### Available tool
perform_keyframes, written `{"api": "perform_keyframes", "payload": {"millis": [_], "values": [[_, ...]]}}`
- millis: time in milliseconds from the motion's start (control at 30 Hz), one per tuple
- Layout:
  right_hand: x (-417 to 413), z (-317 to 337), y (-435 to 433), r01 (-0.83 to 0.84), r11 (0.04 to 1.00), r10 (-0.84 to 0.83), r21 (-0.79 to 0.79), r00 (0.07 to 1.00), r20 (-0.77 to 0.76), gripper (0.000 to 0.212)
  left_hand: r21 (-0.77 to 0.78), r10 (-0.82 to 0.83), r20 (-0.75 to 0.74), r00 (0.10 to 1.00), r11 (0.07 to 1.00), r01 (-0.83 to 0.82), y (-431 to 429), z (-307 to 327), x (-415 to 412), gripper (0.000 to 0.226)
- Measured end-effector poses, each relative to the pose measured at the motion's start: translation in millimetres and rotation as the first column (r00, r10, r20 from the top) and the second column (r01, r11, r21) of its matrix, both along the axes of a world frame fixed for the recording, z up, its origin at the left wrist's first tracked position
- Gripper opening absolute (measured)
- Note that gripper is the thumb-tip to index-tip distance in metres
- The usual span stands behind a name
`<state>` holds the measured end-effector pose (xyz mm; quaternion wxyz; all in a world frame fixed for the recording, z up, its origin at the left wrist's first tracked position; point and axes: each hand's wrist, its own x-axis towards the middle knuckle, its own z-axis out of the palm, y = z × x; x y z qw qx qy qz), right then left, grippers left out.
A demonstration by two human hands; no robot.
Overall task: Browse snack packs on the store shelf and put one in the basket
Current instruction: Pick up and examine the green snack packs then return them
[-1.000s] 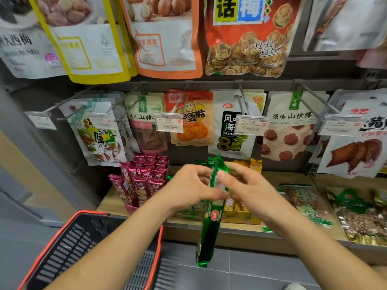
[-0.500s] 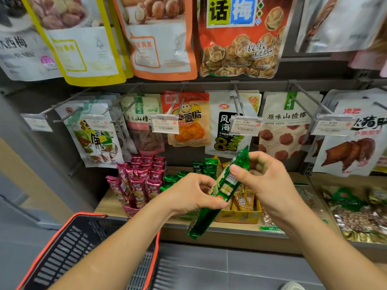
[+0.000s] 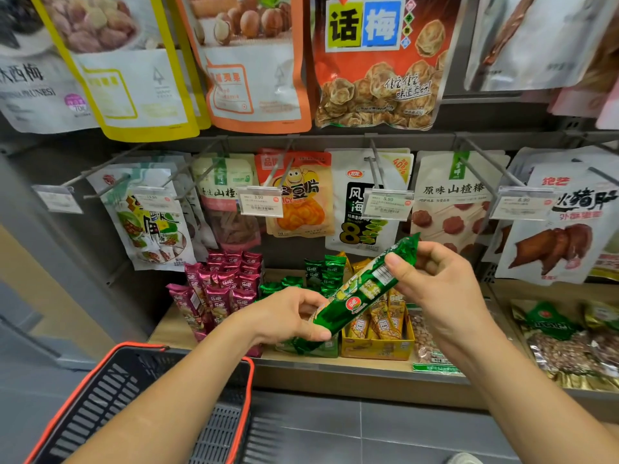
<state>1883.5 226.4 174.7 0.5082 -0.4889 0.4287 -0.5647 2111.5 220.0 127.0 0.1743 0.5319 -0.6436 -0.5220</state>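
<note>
Shelf unit [image 3: 335, 365] filled the view, hung pouches on pegs across its upper rows, a wooden ledge at the bottom carrying the small stock. Below the ledge and to the left sat the basket [image 3: 140, 390], black mesh with an orange rim, the left forearm crossing over its right corner. On the ledge stood a cluster of magenta packs [image 3: 221, 289] at the left, green packs [image 3: 321, 272] behind the hands, a yellow display box [image 3: 378, 343] just right of those, nut bags [image 3: 562, 349] further right. Price tags [image 3: 260, 201] hung on the peg ends above the ledge. In front of the ledge, held in the air, was the green snack pack [image 3: 365, 296], long and thin, tilted with its top end up-right and bottom end down-left. Left hand [image 3: 288, 316] was closed around the lower end, thumb over the front. Right hand [image 3: 438, 283] pinched the upper end between thumb and fingers, barcode side partly turned toward the camera. Looked like inspection, pack not yet in the basket. Risks, as judgement: glossy wrapper could slip once one hand lets go for the transfer; the basket opening was partly under the left arm, so a drop from here could land on the rim or floor; swinging the pack left could clip the magenta packs and topple them.
</note>
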Motion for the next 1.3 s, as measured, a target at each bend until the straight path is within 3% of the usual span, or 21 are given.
{"api": "perform_keyframes", "payload": {"millis": [167,267,400,533,600,767,1000,1067,1167,1300], "values": [[-8,3,-6,0.053,0.997,-0.061,0.058,0.987,0.151,0.011,-0.086,0.05,0.02,0.999,0.995,-0.048,2,2,9,0.024],[-15,3,-11,0.033,0.987,-0.059,0.158,0.984,0.165,0.013,-0.144,0.13,0.037,0.991,0.982,-0.124,4,8,13,0.022],[-20,0,-16,-0.054,0.924,0.039,0.379,0.998,0.046,0.027,-0.288,0.246,0.082,0.966,0.933,-0.214,6,21,26,0.026],[-16,-9,-12,-0.105,0.919,0.161,0.381,0.98,-0.119,0.027,-0.386,0.406,-0.001,0.914,0.843,-0.375,8,33,32,0.042],[-13,-12,-9,-0.097,0.93,0.158,0.354,0.976,-0.148,0.02,-0.343,0.428,-0.097,0.899,0.833,-0.434,9,36,34,0.043],[-14,-10,-10,-0.059,0.954,0.092,0.295,0.99,-0.102,0.013,-0.024,0.392,-0.442,0.807,0.894,-0.447,10,37,44,0.034],[-8,-10,-7,-0.132,0.956,0.142,0.264,0.99,-0.02,0.009,-0.018,0.516,-0.501,0.695,0.797,-0.604,1,25,46,0.011],[-7,-8,-7,-0.14,0.958,0.145,0.249,0.989,-0.003,0.005,0.007,0.535,-0.527,0.661,0.78,-0.626,0,24,46,0.021],[-6,-10,-9,-0.182,0.939,0.171,0.292,0.983,0.061,0.024,0.054,0.555,-0.582,0.595,0.756,-0.653,-1,25,47,0.028],[-5,-11,-7,-0.331,0.829,0.353,0.451,0.935,0.036,0.033,0.148,0.576,-0.664,0.478,0.727,-0.67,-3,27,46,0.033]]}}
